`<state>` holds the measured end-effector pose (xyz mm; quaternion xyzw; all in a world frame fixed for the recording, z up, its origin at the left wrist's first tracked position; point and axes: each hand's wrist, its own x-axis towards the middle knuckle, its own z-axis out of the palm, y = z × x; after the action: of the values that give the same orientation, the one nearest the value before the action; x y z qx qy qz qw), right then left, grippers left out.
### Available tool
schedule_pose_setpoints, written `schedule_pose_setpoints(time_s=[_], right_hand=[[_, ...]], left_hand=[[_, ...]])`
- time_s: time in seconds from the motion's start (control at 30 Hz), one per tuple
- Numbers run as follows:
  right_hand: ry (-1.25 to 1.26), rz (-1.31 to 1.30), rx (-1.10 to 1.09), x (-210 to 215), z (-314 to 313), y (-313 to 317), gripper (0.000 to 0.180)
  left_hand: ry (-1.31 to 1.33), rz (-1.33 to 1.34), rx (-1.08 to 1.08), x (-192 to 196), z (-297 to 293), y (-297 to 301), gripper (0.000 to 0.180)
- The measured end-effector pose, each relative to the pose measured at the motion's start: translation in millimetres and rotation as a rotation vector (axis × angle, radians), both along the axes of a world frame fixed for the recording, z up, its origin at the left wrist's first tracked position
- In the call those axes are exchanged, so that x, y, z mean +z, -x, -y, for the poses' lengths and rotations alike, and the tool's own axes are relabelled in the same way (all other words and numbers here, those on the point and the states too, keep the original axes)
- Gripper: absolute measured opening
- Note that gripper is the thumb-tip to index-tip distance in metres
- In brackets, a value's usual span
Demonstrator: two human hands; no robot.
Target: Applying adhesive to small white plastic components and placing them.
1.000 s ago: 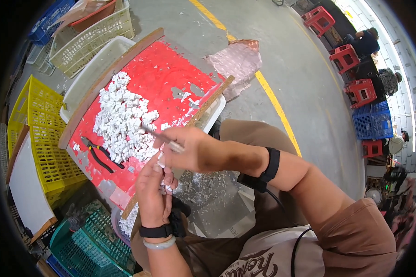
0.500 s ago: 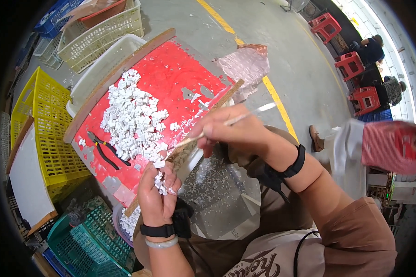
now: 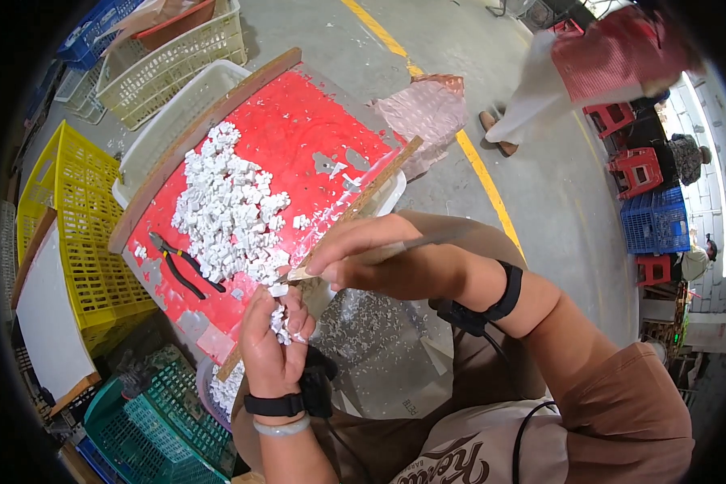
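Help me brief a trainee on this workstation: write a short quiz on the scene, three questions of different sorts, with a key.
1. True or false: the pliers lie on the red board, out of both hands.

2. Multiple choice: what does the left hand hold?
A) the pliers
B) small white pieces
C) nothing

3. Fill in the gap: the slim tool is held in the ____ hand.

Key:
1. True: they lie beside the white heap.
2. B
3. Right: the right hand grips it, with its tip at the left hand's fingertips.
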<state>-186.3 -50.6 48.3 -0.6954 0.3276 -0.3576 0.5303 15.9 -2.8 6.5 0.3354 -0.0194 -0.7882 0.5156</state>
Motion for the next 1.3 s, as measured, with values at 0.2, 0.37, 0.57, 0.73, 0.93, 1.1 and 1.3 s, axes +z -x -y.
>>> schedule_pose_setpoints(time_s=[0.2, 0.37, 0.57, 0.73, 0.93, 1.1, 1.3], right_hand=[[-0.239, 0.148, 0.05, 5, -1, 4, 0.02], [-0.487, 0.115, -0.044, 19, 1, 7, 0.024], [-0.229, -0.014, -0.02, 14, -9, 6, 0.027], [-0.177, 0.041, -0.022, 14, -9, 4, 0.023], [-0.066, -0.056, -0.049, 25, -10, 6, 0.014], [-0.091, 0.006, 0.098, 36, -7, -10, 0.011], [-0.099, -0.071, -0.077, 3, -15, -7, 0.018]], left_hand=[[0.077, 0.177, -0.061, 6, 0, 4, 0.033], [0.078, 0.05, -0.036, 7, -3, -1, 0.033], [0.047, 0.051, -0.023, 7, -6, 2, 0.033], [0.055, 0.054, -0.037, 6, -4, 1, 0.032], [0.074, 0.057, -0.052, 7, 5, 10, 0.03], [0.061, 0.273, -0.059, 6, 1, -10, 0.021], [0.075, 0.211, -0.017, 10, -3, 6, 0.024]])
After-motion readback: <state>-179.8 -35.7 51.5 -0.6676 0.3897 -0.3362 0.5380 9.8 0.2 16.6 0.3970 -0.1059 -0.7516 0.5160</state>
